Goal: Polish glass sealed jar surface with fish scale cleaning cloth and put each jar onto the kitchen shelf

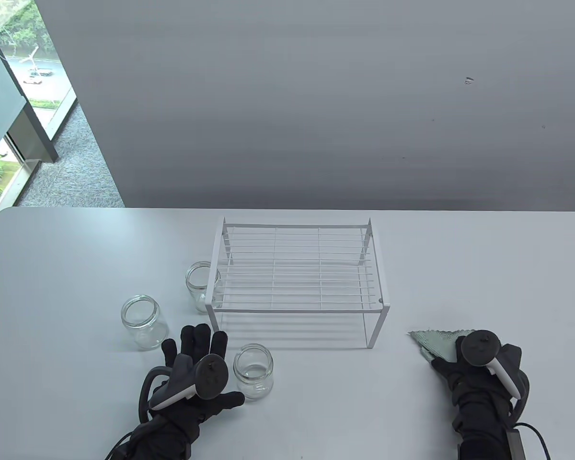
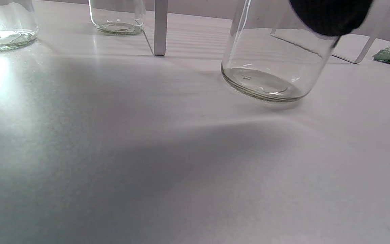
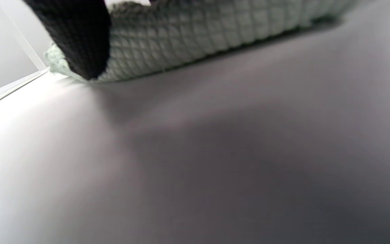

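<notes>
The left hand (image 1: pixel 191 371) is lying flat near the counter's (image 1: pixel 460 268) front edge, fingers straight and spread, its thumb just beside a clear lidless glass jar (image 1: pixel 253 371). Two more clear glass jars (image 1: pixel 143 322) (image 1: pixel 202 286) are standing left of the white wire kitchen shelf (image 1: pixel 297 278) at the counter's middle. The right hand (image 1: pixel 479 366) is pinching the pale green fish-scale cloth (image 1: pixel 436 341) toward the front right corner.

white table (image 1: pixel 76 249); grey wall (image 1: pixel 316 96); window (image 1: pixel 9 96), grey carpet (image 1: pixel 72 163) at left.
</notes>
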{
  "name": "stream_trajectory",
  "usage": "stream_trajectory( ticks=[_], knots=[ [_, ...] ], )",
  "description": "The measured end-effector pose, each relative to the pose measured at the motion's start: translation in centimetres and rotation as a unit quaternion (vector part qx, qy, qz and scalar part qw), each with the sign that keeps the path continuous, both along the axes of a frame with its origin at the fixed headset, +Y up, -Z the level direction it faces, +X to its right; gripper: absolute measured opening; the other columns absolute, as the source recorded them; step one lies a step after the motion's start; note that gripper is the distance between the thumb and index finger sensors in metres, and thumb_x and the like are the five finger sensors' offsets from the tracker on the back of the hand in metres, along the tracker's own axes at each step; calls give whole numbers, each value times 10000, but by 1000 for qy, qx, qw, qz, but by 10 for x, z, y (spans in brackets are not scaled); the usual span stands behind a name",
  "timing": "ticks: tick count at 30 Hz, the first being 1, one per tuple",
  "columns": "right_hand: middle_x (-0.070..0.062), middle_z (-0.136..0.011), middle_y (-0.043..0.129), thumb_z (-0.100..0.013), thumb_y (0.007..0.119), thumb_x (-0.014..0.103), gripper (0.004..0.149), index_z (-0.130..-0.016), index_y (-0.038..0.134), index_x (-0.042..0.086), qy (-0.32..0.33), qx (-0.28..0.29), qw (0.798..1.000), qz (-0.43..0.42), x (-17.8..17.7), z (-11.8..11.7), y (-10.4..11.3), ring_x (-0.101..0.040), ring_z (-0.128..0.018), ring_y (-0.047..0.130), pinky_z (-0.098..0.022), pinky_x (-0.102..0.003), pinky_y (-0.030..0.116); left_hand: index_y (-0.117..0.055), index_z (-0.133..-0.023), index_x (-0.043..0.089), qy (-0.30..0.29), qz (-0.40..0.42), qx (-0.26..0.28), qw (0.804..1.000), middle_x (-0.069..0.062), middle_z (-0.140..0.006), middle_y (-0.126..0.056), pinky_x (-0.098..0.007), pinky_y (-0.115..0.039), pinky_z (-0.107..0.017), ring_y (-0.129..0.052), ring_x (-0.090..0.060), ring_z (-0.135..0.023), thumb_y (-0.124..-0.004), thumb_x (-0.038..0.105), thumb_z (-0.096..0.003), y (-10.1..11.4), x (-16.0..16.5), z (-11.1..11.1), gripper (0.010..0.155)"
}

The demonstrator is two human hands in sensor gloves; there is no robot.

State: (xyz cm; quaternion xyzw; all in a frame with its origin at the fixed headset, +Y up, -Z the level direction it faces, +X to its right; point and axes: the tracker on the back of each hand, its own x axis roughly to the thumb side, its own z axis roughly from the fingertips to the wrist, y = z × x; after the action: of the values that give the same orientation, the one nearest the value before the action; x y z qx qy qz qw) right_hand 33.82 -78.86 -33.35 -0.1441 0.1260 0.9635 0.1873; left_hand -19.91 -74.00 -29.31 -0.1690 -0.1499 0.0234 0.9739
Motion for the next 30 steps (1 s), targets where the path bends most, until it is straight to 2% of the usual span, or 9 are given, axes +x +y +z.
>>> stream_trajectory(
  ticks=[7,11,16,20,21,22,24,29,30],
  knots=[
    [-354,-919,574,-485,807,230,537,-948,665,-2,12,53,997,59,-13,1,12,-603,-758,608,-490,-654,609,122,-1003,144,-2,1,2,1000,-260,-1057,161,-722,28,-604,119,-525,-991,-717,705,-400,0,0,0,1176],
    [-334,-831,703,-460,807,140,447,-881,750,-1,31,43,996,74,-26,0,21,-535,-628,754,-398,-562,735,115,-1006,144,-2,2,6,1000,-260,-1058,157,-722,25,-605,114,-526,-992,-718,703,-400,0,0,0,1172],
    [-313,-734,827,-444,806,100,395,-828,819,9,69,42,997,21,-50,2,31,-462,-485,881,-293,-474,830,105,-1012,143,-3,1,6,1000,-259,-1060,153,-722,21,-607,111,-524,-993,-721,699,-403,0,0,1,1167],
    [-301,-700,865,-440,805,97,393,-822,824,8,88,59,987,-119,-68,5,32,-424,-430,955,-247,-425,876,101,-1014,142,-3,0,7,1000,-259,-1060,151,-722,19,-608,108,-525,-994,-722,697,-404,0,0,1,1165],
    [-306,-700,863,-441,804,94,393,-822,822,2,89,58,973,-204,-75,7,28,-424,-421,979,-239,-418,885,100,-1015,142,-3,0,8,1000,-260,-1060,149,-722,18,-609,107,-525,-994,-722,696,-405,0,0,1,1164],
    [-310,-699,862,-441,803,90,393,-822,820,-3,88,57,967,-231,-76,8,27,-427,-418,983,-234,-419,888,100,-1015,141,-2,0,8,1000,-260,-1061,148,-722,17,-609,107,-525,-994,-723,694,-406,0,0,1,1164],
    [-321,-704,852,-443,798,82,396,-827,809,-14,78,62,931,-352,-86,11,20,-437,-421,987,-234,-427,891,95,-1016,141,-1,0,10,1000,-259,-1061,148,-722,16,-610,104,-524,-995,-722,693,-408,0,0,1,1158],
    [-320,-716,841,-449,786,89,407,-844,782,-8,58,102,884,-453,-100,16,18,-435,-437,992,-241,-425,901,85,-1020,137,3,0,15,1000,-261,-1064,138,-721,8,-614,95,-526,-997,-727,680,-414,0,0,1,1149],
    [-320,-720,839,-450,784,90,409,-847,778,-8,48,112,868,-482,-102,17,18,-439,-441,993,-245,-428,902,83,-1020,134,4,-1,15,1000,-261,-1064,135,-721,5,-615,91,-527,-997,-727,677,-417,0,0,1,1147]
  ],
)
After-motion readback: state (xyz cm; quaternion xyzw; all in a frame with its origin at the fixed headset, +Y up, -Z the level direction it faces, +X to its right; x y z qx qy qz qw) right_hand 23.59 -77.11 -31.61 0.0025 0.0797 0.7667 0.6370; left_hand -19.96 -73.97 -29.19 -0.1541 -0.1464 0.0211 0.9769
